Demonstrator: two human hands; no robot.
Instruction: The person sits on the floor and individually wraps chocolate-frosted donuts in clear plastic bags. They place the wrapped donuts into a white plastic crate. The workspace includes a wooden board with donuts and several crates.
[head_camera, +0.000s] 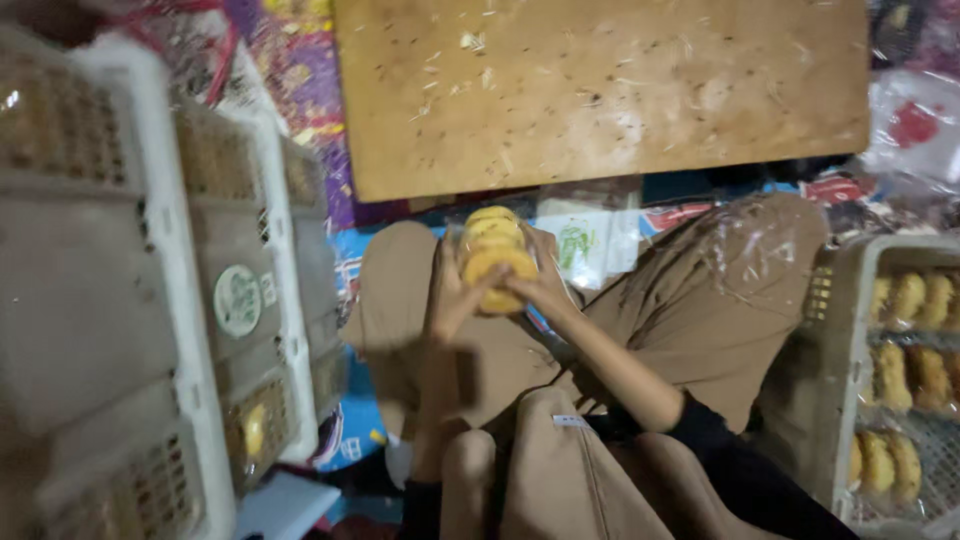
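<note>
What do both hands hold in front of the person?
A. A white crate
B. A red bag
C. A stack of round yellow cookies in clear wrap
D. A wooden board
C: the left hand and right hand clasp the wrapped stack of yellow cookies between them.

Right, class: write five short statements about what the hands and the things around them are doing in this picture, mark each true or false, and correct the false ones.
1. Both hands, left hand and right hand, hold the stack of yellow cookies. True.
2. The cookies lie on the wooden board. False: they are held above the lap.
3. A basket on the right contains more cookies. True.
4. The white crates stand on the right. False: on the left.
5. The left hand is empty. False: its grip is on the stack.
</note>
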